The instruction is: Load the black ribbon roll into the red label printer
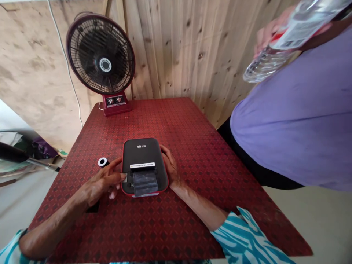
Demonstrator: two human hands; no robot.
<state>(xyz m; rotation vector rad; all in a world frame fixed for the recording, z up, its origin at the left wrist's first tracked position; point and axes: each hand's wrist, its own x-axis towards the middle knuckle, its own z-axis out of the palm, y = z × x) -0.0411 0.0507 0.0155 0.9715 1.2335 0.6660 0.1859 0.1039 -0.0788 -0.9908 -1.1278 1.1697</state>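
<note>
A small black label printer (143,161) with a red base sits in the middle of the red patterned table (192,132). A strip of paper sticks out of its front slot. My left hand (106,181) rests against the printer's left side, thumb pressing near a grey button at the front left corner. My right hand (170,167) cups the printer's right side, fingers laid along its edge. A small black and white roll core (102,162) lies on the table just left of the printer, beside my left fingers.
A maroon table fan (101,58) stands at the table's far left corner, its cord running up the plywood wall. At the right a person in a purple shirt (297,121) stands against the table's edge, tilting a clear plastic bottle (286,36).
</note>
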